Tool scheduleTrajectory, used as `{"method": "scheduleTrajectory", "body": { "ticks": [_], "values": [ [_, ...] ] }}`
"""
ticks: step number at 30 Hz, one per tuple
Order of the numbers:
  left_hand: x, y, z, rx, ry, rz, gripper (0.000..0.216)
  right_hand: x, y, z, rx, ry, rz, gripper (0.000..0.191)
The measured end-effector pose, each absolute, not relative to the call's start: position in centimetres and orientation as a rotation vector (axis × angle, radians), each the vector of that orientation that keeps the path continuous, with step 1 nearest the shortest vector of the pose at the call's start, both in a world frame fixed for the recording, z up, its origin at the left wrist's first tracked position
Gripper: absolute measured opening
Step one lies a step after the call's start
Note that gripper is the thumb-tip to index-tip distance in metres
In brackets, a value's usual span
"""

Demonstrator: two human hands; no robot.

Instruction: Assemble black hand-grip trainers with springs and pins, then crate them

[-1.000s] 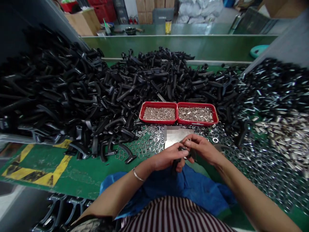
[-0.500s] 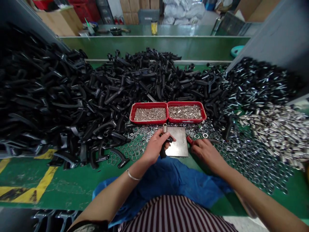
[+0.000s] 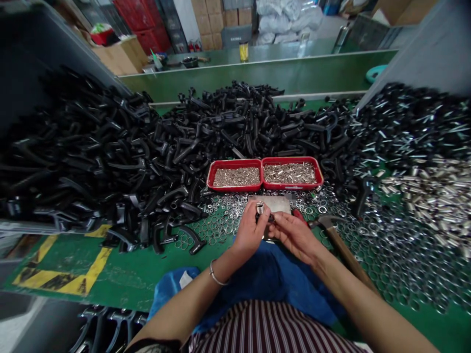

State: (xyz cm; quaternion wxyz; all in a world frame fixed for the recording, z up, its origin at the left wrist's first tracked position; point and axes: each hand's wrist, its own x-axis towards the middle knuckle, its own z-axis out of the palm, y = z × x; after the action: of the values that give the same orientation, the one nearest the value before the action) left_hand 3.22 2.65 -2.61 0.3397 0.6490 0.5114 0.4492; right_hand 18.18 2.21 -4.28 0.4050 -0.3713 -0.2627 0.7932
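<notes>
My left hand [image 3: 250, 230] is closed around a small black handle, most of it hidden by the fingers. A silvery, ribbed metal cylinder [image 3: 260, 209] sticks up from its top. My right hand [image 3: 294, 234] meets it from the right, thumb and fingers pinched at the black part's side; anything smaller between them is hidden. Beneath and behind both hands lies a flat metal plate [image 3: 281, 203]. Just right of the right hand, a red-handled tool [image 3: 300, 215] rests beside a hammer [image 3: 340, 245] with a wooden handle, partly covered by my right forearm.
Two red trays of small metal pins, the left tray [image 3: 235, 189] and the right tray [image 3: 294, 187], stand beyond the plate. Black handles [image 3: 165, 142] are heaped at left and back. Metal rings [image 3: 390, 255] spread at right, near piled silvery cylinders [image 3: 437, 196]. Blue cloth [image 3: 283, 269] covers my lap.
My right hand has left the red-handled tool and moved left to the black handle in my left hand. The hammer shows more fully. The whole view has shifted slightly.
</notes>
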Motion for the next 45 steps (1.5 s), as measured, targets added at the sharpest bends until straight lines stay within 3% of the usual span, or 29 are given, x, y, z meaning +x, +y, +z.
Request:
{"method": "scheduleTrajectory", "body": {
  "ticks": [7, 13, 16, 19, 22, 24, 27, 32, 40, 45],
  "values": [
    [3.1, 2.4, -2.6, 1.744, 1.275, 1.125, 0.015, 19.2, 1.8, -3.8, -0.994, -1.028, 1.766, 0.027],
    [1.7, 1.9, -1.9, 2.070, 0.959, 0.968, 0.011, 18.7, 0.7, -4.1, -0.755, -0.650, 2.300, 0.038],
    [1.6, 1.9, -2.0, 1.925, 1.086, 0.913, 0.016, 18.3, 0.5, -3.5, -0.802, -0.756, 2.423, 0.052],
    [2.2, 2.2, -2.5, 1.526, 1.251, 0.922, 0.025, 19.5, 0.7, -2.7, -1.084, -1.377, 2.063, 0.055],
    [2.6, 2.9, -2.8, 1.094, 1.181, 1.046, 0.032, 24.0, 1.3, -2.9, -1.427, -1.951, 1.221, 0.042],
    [2.7, 3.6, -2.9, 0.810, 1.099, 1.166, 0.034, 29.1, 2.3, -3.5, -1.643, -2.070, 0.728, 0.033],
    [2.9, 4.6, -3.0, 0.550, 1.025, 1.257, 0.037, 37.8, 4.7, -4.3, -1.998, -1.866, 0.314, 0.024],
    [5.1, 4.3, -2.8, 0.588, 1.036, 1.160, 0.034, 47.0, 10.0, -4.1, -2.225, -1.696, 0.262, 0.018],
    [6.9, 3.1, -2.3, 0.789, 1.036, 0.918, 0.036, 48.0, 11.5, -4.2, -2.197, -1.812, 0.574, 0.008],
    [6.8, 3.7, -2.7, 0.697, 1.022, 0.988, 0.036, 46.2, 7.4, -2.1, -2.175, -1.809, 0.314, 0.014]
  ]
}}
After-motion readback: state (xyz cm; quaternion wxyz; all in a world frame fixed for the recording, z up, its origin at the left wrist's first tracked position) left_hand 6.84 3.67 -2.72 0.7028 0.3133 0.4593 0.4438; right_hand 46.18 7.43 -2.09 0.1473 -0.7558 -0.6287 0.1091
